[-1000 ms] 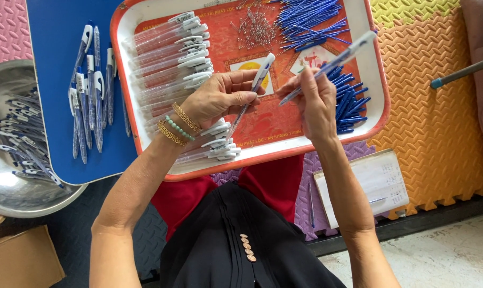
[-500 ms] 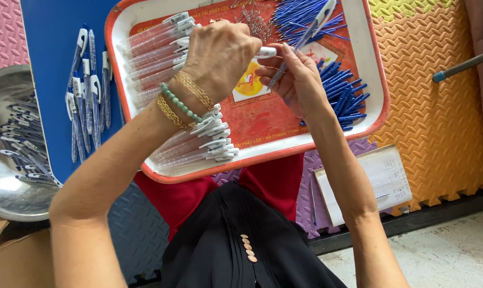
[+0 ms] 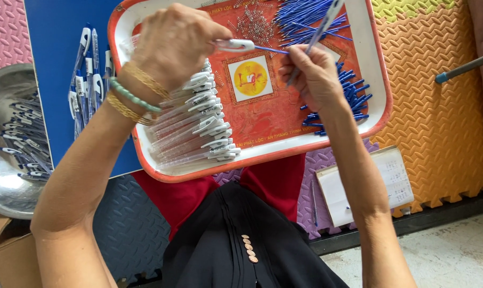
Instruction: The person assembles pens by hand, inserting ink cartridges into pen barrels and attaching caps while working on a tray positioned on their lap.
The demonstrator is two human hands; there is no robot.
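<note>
2 hands work above the red tray point(image 3: 369, 69) that I see from the head camera. The left hand point(image 3: 172, 45) is curled, its fingers pressed together around the white cap end of a pen barrel point(image 3: 235, 45); the barrel sticks out to the right from between the fingertips, and most of its body is hidden inside the fist. A thin blue refill point(image 3: 270, 50) comes out of the barrel end and runs to the right hand point(image 3: 313, 74), so it lies between the 2 hands. The right hand pinches a second pen point(image 3: 321, 32), which stands tilted up from the fingers toward the top edge. I cannot tell exactly which fingers touch the refill.

On the tray, a row of clear pen barrels point(image 3: 199, 128) lies under the left wrist, and loose blue refills point(image 3: 348, 96) lie just beside the right hand. Left of the tray, finished pens point(image 3: 87, 80) rest on a blue board point(image 3: 55, 37), and a metal bowl point(image 3: 7, 186) holds more.
</note>
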